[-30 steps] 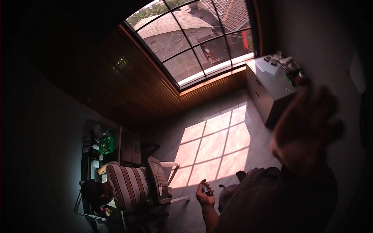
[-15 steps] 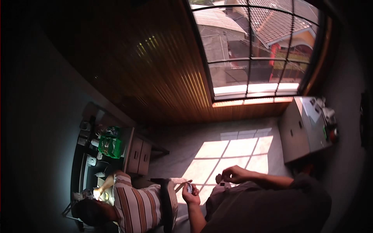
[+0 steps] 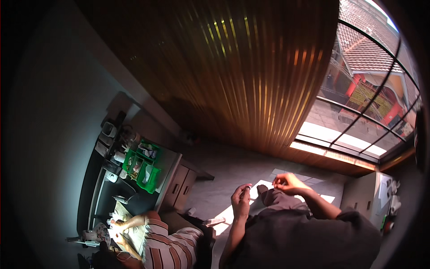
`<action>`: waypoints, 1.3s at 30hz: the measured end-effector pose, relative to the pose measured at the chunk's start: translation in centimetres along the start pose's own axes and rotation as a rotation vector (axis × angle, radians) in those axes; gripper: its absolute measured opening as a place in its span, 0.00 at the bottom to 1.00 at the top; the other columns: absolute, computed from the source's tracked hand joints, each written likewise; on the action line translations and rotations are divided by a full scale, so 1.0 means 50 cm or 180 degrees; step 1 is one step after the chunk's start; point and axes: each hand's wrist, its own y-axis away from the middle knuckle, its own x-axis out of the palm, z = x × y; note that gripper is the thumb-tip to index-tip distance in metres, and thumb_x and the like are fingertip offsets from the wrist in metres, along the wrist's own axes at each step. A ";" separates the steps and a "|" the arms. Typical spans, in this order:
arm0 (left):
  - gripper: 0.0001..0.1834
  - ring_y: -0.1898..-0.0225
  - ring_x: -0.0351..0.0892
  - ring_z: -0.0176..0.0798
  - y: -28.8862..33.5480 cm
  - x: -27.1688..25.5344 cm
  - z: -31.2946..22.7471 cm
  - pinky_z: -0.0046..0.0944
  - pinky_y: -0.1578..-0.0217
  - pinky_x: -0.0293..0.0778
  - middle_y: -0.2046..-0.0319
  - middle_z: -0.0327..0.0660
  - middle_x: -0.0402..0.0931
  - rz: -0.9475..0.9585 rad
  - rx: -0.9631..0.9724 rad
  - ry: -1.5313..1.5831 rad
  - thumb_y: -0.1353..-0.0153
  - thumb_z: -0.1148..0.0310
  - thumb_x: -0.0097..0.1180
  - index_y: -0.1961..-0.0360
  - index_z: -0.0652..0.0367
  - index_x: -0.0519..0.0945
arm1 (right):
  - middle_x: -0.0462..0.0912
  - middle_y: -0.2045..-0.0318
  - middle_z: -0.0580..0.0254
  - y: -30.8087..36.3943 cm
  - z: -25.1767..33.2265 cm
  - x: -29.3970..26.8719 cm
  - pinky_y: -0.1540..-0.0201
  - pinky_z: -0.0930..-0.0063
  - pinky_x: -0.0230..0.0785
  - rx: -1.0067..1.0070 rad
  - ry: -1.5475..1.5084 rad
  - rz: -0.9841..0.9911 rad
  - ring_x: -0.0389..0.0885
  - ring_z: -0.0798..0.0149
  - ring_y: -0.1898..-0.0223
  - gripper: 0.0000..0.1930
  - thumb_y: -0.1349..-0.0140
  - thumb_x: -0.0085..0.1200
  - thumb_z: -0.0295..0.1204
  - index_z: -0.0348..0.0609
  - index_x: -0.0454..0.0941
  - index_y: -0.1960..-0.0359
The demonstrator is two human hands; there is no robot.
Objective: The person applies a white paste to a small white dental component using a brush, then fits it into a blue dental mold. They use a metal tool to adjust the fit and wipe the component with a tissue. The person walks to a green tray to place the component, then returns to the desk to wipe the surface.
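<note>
Turned leftward since a second ago, bringing the window toward the right edge; also brought down from up near the camera, the right hand, now before the lap. Curled half closed there, fingertips drawn together; cannot tell of any hold. To its left, near but apart, the left hand, raised, fingers bent toward the thumb; hold likewise unclear, with the small grey object of the earlier frames hidden or too small to make out. Below, sunlit floor. Farther left, a co-worker in stripes, hands over a brightly lit pale sheet. Beyond, a green bin and drawers. Opposite, a ribbed wall; at right, a cabinet with small items on top.
</note>
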 end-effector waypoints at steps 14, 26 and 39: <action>0.12 0.68 0.83 0.32 -0.258 -0.335 -0.118 0.32 0.64 0.82 0.66 0.42 0.84 -0.1577 0.0505 0.0347 0.41 0.79 0.70 0.56 0.69 0.83 | 0.86 0.60 0.53 -0.553 0.395 0.124 0.56 0.64 0.82 -0.1461 0.0766 0.1608 0.89 0.58 0.57 0.12 0.30 0.61 0.32 0.38 0.84 0.51; 0.22 0.65 0.82 0.30 -0.463 -0.630 -0.315 0.30 0.60 0.76 0.62 0.41 0.85 -0.0643 0.0485 0.0299 0.38 0.77 0.66 0.42 0.67 0.82 | 0.88 0.65 0.48 -0.798 0.534 0.435 0.60 0.61 0.78 -0.1069 0.0131 0.0483 0.89 0.51 0.63 0.08 0.36 0.64 0.23 0.35 0.85 0.57; 0.13 0.52 0.76 0.54 -0.471 -1.119 -0.340 0.55 0.47 0.70 0.61 0.46 0.77 -0.4479 0.0539 -0.3444 0.47 0.62 0.74 0.64 0.54 0.85 | 0.87 0.65 0.55 -0.947 0.580 0.608 0.65 0.69 0.79 -0.1472 0.0261 0.0920 0.87 0.62 0.69 0.07 0.37 0.65 0.23 0.36 0.85 0.58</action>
